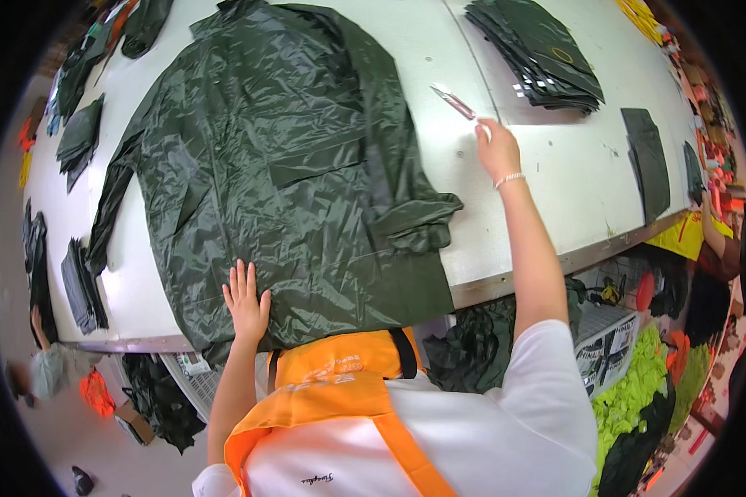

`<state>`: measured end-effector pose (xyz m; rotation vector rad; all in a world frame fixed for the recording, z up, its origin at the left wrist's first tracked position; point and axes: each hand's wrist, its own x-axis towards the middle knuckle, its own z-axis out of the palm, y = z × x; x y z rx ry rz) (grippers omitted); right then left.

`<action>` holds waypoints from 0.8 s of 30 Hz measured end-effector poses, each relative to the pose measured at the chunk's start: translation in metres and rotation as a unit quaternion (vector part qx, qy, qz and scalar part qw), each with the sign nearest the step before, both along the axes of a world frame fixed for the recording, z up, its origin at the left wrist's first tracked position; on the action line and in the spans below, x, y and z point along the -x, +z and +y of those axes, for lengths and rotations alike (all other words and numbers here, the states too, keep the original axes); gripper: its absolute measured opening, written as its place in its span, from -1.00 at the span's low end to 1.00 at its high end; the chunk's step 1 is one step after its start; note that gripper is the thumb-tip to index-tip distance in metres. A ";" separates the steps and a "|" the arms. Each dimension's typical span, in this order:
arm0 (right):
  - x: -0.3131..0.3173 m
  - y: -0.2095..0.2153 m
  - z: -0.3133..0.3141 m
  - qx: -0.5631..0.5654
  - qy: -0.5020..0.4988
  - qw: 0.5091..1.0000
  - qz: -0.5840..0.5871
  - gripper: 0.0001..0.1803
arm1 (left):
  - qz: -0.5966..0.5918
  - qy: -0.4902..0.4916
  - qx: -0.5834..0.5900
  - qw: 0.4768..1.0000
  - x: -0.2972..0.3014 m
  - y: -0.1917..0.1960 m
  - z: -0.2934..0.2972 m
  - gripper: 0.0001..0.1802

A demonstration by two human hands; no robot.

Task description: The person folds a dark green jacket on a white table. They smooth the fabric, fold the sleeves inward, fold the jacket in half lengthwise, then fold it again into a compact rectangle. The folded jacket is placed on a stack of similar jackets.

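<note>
A dark green raincoat jacket (265,157) lies spread flat on a white table (547,174), its hem hanging over the near edge. My left hand (245,302) rests flat on the jacket's lower hem, fingers apart. My right hand (496,147) is stretched far out over the bare table to the right of the jacket, fingertips close to a small pink-handled cutter (453,101) lying on the tabletop; the hand holds nothing that I can see.
A stack of folded dark green garments (539,54) lies at the far right. More dark pieces (648,161) lie near the right edge and along the left edge (81,286). Another person (713,240) in yellow stands at the right. Yellow-green fabric (638,389) is piled below the table.
</note>
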<state>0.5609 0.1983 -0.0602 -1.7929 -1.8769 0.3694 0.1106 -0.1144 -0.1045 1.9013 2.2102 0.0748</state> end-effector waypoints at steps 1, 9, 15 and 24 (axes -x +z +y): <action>-0.002 -0.018 0.018 -0.037 0.043 0.998 0.004 -0.72 | 0.007 0.004 0.000 1.000 0.001 0.000 -0.003 -0.31; -0.002 -0.098 0.071 -0.076 0.047 0.983 -0.162 -0.87 | -0.030 0.006 -0.007 1.000 -0.001 0.004 -0.010 -0.26; -0.025 -0.108 0.095 -0.096 -0.084 0.991 -0.032 -0.62 | -0.049 0.002 -0.018 0.999 -0.013 0.002 -0.033 -0.27; 0.386 -0.015 -0.053 0.171 0.294 0.909 0.240 -0.71 | -0.257 -0.064 -0.118 0.957 0.075 0.046 -0.003 -0.37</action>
